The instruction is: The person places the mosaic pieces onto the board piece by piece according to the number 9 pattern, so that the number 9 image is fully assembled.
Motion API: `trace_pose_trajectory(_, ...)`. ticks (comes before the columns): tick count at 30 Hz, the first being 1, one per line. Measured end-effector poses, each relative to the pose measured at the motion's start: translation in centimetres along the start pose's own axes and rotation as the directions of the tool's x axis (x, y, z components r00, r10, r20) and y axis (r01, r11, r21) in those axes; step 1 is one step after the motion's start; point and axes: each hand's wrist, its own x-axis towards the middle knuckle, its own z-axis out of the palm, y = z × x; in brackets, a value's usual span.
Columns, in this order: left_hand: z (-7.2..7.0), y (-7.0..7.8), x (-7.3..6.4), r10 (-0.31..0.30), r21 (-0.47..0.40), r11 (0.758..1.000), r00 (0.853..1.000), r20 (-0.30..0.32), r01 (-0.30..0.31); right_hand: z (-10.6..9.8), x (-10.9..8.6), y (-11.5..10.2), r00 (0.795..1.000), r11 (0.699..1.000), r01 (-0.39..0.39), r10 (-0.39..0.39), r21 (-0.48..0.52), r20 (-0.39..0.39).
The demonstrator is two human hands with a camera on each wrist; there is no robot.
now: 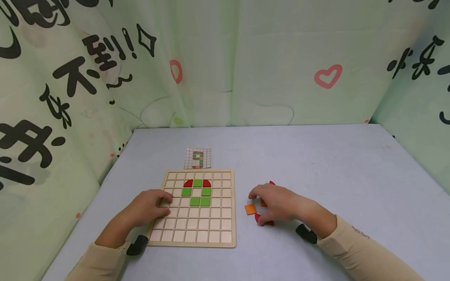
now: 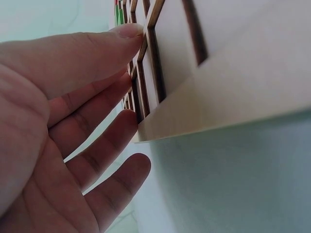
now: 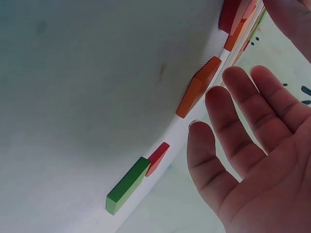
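My left hand (image 1: 149, 207) rests on the left edge of a wooden grid board (image 1: 191, 244), thumb and fingertips at its rim. Two red rounded pieces (image 1: 188, 183) and several green square pieces (image 1: 195, 201) sit in cells near the board's top. My right hand (image 1: 283, 203) is over loose pieces to the right of the board, partly hiding them. Beneath it lie an orange square (image 1: 250, 209) and red pieces (image 1: 270, 223). The right wrist view shows a green block (image 3: 127, 187) below spread fingers (image 3: 201, 150), with nothing visibly held.
A small pattern card (image 1: 189, 160) lies just beyond the board, printed with a green, red and orange figure on a grid. The pale table (image 1: 334, 168) extends to the right. Printed curtains (image 1: 274, 58) hang behind and at the sides.
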Motion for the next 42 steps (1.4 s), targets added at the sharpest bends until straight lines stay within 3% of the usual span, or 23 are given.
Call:
trace_pose_trajectory(22, 0.0, -0.1, -0.1, 0.006, 0.007, 1.000, 1.000, -0.007, -0.006, 0.1, 0.7, 0.1, 0.998, 0.995, 0.056, -0.058, -0.082, -0.029)
trace_pose_trajectory(33, 0.0, -0.1, -0.1, 0.007, 0.005, 1.000, 1.000, -0.001, -0.007, 0.0, 1.2, -0.3, 0.999, 0.988, 0.044, -0.046, -0.150, -0.006)
trace_pose_trajectory(42, 0.0, 0.0, 0.0, -0.004, 0.001, 1.000, 1.000, 0.003, 0.004, -0.2, 1.3, -0.5, 1.000, 0.991, 0.025, -0.026, -0.134, -0.006)
